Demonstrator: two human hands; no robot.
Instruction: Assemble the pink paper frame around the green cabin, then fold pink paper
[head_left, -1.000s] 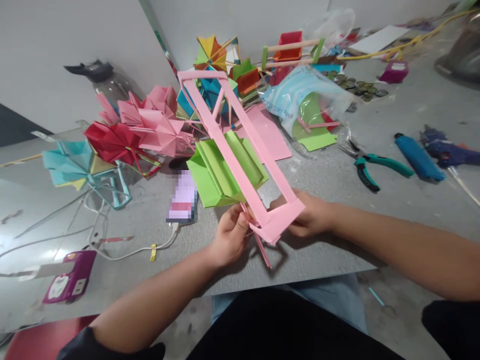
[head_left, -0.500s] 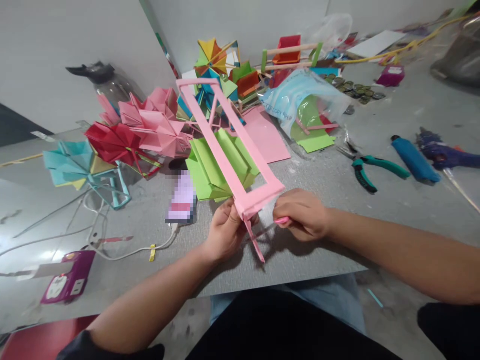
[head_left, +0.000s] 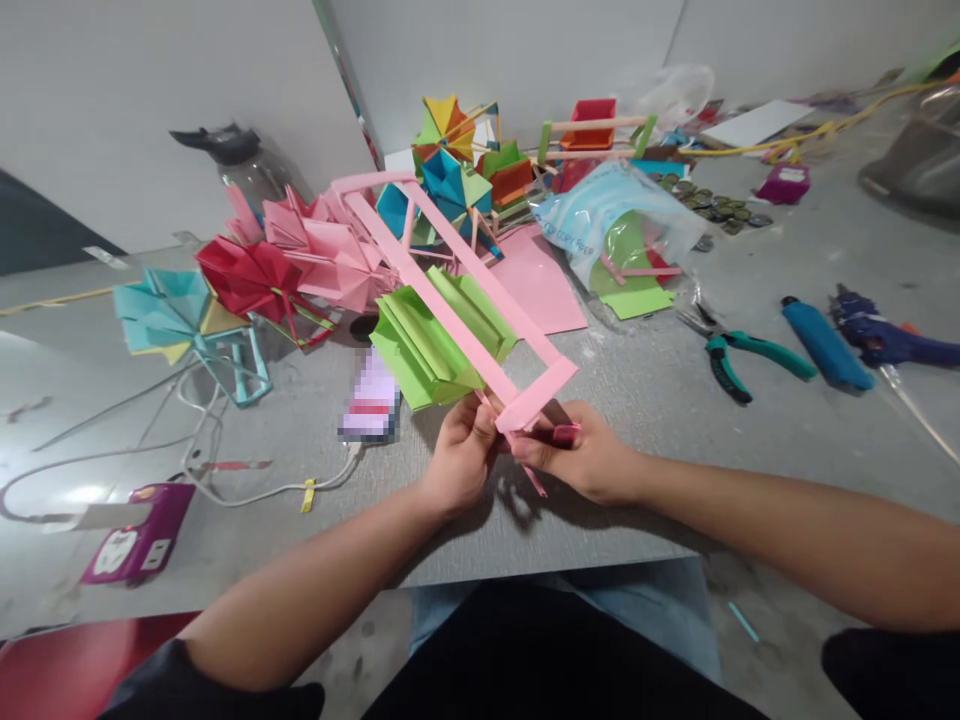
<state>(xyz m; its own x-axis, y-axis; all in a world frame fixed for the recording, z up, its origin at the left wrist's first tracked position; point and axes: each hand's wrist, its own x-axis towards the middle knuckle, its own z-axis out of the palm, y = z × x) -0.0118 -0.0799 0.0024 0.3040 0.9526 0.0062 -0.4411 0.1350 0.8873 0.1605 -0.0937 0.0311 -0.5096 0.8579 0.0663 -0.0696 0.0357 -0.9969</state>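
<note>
A long pink paper frame slants away from me above the table, with a green folded-paper wheel mounted between its long sides. My left hand is closed on the frame's near end, thumb pressed just under the corner. My right hand is closed around a tool with a pink handle; its kind is hidden by the fingers. The right fingertips touch the frame's near end, close to the left hand. A thin pink paper leg points down toward me between the hands.
A phone on a white cable lies left of the wheel. Several folded-paper wheels stand behind it. Pink paper, a plastic bag, pliers, a blue roll and a glue gun lie to the right.
My right hand has moved left to the frame's near corner, closing the gap between the hands. The green wheel and frame have tilted slightly. The view has shifted a little.
</note>
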